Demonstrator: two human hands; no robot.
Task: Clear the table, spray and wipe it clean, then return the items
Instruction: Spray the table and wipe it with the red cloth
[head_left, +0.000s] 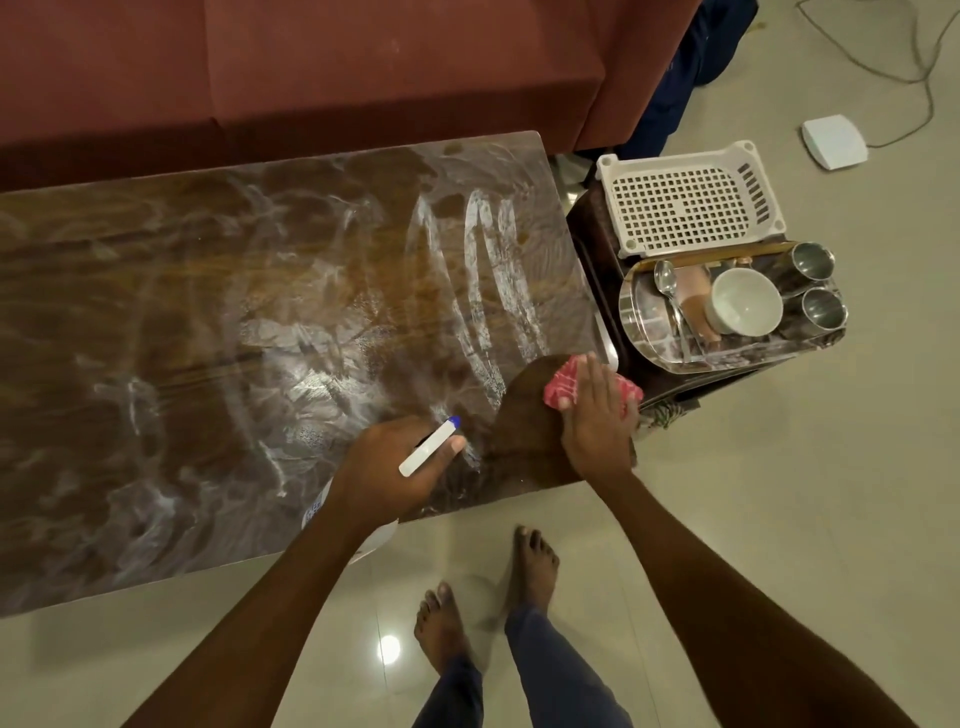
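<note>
Red checked cloth (563, 382) lies at the near right corner of the desk (208, 312), flattened under the right hand (597, 421), whose fingers (593, 379) are straight and lightly spread, pressing down rather than gripping. The left hand (395, 467) holds the spray bottle (428, 448) over the near edge. Its fingers are curled round the neck, the thumb lies along the white head, and the blue nozzle points far-right across the wood. White smears cover nearly all the desk; only a dark patch around the cloth looks wiped, so I judge the wiping barely begun.

Just right of that corner stands a low stand (587, 249) carrying a steel tray (636, 338) with a bowl (745, 304), spoon (666, 283) and two steel cups (813, 260), and beyond it a white basket (691, 208).

The likeliest trouble is a stroke running off the right edge: the cloth and hand would strike the tray rim and could tip or rattle the cleared things. A flat palm also holds the cloth weakly, so it may bunch or slide out on the wet film. A careless squeeze of the left hand would respray the wiped patch. Liquid pushed over the near edge would land on the glossy floor (727, 519) beside bare feet (441, 623), a slipping hazard.
</note>
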